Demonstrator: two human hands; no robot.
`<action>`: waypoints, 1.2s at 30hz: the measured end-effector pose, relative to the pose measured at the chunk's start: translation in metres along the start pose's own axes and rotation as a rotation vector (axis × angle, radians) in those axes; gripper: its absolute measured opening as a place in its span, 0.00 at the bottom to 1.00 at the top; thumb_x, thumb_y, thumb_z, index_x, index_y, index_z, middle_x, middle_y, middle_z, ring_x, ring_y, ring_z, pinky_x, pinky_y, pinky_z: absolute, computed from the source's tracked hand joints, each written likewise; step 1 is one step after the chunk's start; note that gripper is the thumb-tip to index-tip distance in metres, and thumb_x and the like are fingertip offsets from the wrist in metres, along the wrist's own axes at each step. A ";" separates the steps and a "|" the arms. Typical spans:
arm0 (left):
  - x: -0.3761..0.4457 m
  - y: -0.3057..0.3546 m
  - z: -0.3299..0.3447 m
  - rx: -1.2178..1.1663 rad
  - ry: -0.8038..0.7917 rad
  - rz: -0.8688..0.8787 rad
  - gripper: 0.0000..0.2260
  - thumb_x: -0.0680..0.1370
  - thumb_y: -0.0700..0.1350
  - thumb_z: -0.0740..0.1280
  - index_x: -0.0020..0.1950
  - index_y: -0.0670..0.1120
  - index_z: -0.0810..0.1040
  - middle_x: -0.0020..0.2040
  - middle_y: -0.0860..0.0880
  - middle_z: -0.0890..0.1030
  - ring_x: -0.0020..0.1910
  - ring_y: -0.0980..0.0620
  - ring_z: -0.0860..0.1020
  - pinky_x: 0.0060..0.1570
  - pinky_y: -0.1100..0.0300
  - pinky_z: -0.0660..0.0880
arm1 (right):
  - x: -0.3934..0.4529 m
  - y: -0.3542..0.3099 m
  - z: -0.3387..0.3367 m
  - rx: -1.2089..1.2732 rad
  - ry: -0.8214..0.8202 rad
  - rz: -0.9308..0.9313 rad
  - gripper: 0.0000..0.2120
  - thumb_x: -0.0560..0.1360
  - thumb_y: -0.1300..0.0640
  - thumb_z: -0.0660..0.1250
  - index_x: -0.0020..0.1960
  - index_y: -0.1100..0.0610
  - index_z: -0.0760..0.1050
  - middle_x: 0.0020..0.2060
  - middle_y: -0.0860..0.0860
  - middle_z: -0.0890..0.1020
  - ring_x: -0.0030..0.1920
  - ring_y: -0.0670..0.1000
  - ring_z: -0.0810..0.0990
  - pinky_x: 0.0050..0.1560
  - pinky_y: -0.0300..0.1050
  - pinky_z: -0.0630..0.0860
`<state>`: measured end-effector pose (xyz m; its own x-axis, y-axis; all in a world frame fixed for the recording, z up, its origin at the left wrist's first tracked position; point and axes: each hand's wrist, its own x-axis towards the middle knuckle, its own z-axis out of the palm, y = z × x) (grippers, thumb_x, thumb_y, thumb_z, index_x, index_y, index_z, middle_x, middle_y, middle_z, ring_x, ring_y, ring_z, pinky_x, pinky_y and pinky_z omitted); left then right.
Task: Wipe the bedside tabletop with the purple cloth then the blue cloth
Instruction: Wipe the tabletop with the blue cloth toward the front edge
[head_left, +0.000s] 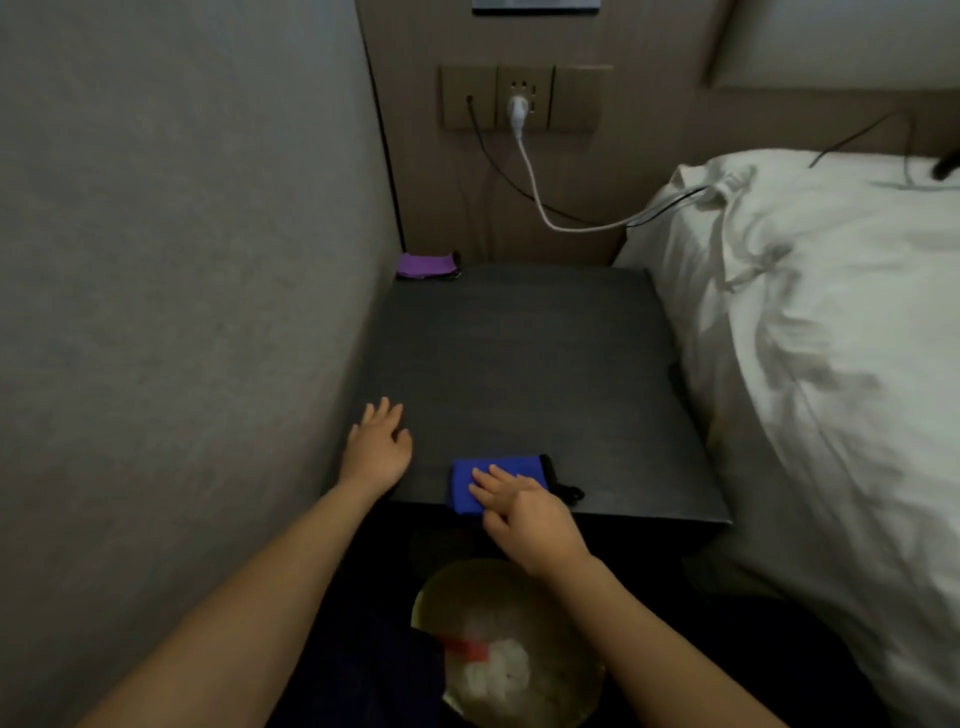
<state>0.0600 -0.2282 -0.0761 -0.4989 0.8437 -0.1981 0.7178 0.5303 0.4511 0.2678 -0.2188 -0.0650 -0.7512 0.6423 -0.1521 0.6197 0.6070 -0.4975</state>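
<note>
Blue cloth (475, 486) sits folded at the near edge of the counter (524, 364), slightly overhanging the front lip, and our right hand (524, 512) lies flat on top of it, fingers extended, pressing rather than pinching, so no closed grip, just palm-down contact. Purple cloth (426, 265) is parked folded in the far left corner against the wall (182, 260), untouched by either hand. Left hand (376, 449) rests open and empty on the near left edge of the counter, apparently bracing. We judge we're in the second step: blue-cloth wipe, with the purple pass likely done given where it's parked. Next move calls for keeping downward pressure and sweeping away from the edge across the dark top, toward the back and the bed (831, 364) side. Watch the cloth slipping off the front lip into the bin (509, 644) below.
</note>
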 end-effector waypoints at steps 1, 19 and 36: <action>-0.001 -0.001 0.003 0.028 0.020 0.005 0.22 0.80 0.45 0.54 0.75 0.44 0.57 0.78 0.45 0.53 0.77 0.47 0.50 0.75 0.50 0.48 | -0.008 0.009 -0.004 0.008 0.016 0.029 0.21 0.78 0.57 0.56 0.71 0.52 0.64 0.73 0.44 0.63 0.74 0.44 0.57 0.74 0.44 0.52; -0.011 -0.002 0.016 0.190 0.184 0.030 0.24 0.79 0.49 0.53 0.75 0.45 0.55 0.77 0.47 0.55 0.77 0.48 0.52 0.75 0.52 0.50 | -0.034 0.144 -0.073 0.185 0.244 0.389 0.16 0.74 0.66 0.62 0.61 0.60 0.76 0.66 0.54 0.73 0.71 0.48 0.65 0.71 0.39 0.55; -0.010 0.000 0.013 0.236 0.127 0.035 0.25 0.80 0.50 0.53 0.75 0.46 0.53 0.78 0.47 0.52 0.77 0.48 0.50 0.75 0.51 0.49 | -0.054 0.133 -0.074 0.051 0.241 0.444 0.21 0.75 0.65 0.60 0.68 0.59 0.68 0.72 0.53 0.65 0.73 0.48 0.60 0.72 0.39 0.53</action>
<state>0.0713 -0.2354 -0.0859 -0.5179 0.8527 -0.0680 0.8219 0.5180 0.2371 0.4074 -0.1388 -0.0599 -0.3404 0.9267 -0.1596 0.8510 0.2314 -0.4715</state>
